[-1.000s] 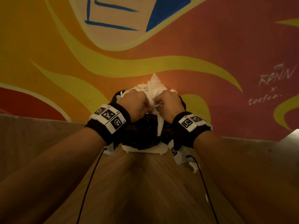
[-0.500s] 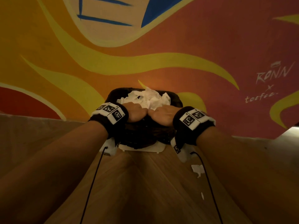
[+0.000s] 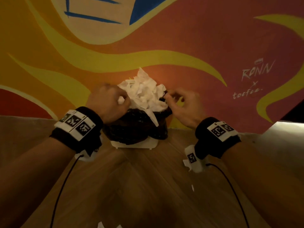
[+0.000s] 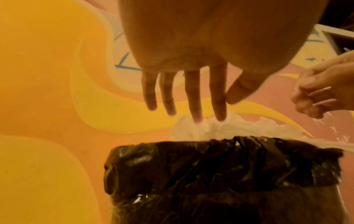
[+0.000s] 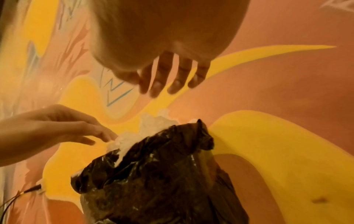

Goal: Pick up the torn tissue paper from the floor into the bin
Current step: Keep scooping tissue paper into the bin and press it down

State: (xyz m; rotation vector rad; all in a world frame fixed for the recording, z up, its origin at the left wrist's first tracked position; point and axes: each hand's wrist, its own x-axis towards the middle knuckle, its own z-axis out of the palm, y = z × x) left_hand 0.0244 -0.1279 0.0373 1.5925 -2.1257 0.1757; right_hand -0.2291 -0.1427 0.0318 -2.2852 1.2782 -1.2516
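A bin (image 3: 134,129) lined with a black bag stands on the wooden floor against the painted wall. Crumpled white tissue (image 3: 143,92) is heaped above its rim. My left hand (image 3: 113,101) is at the left side of the heap; in the left wrist view its straight fingers (image 4: 191,98) point down and the tips touch the tissue (image 4: 229,127). My right hand (image 3: 174,97) hovers at the right edge of the bin, fingers loosely bent and holding nothing (image 5: 168,81). In the right wrist view the tissue (image 5: 153,125) shows above the bag (image 5: 153,174).
Small tissue scraps lie on the floor: one by my right wrist (image 3: 186,163), a sliver (image 3: 192,187) nearer me, and more at the bottom edge (image 3: 100,225). The mural wall (image 3: 197,46) is right behind the bin. A pale metal surface (image 3: 287,134) is at the right.
Both hands, which were pressed together on the tissue in the bin, have lifted and moved apart to its sides. The tissue heap now stands higher.
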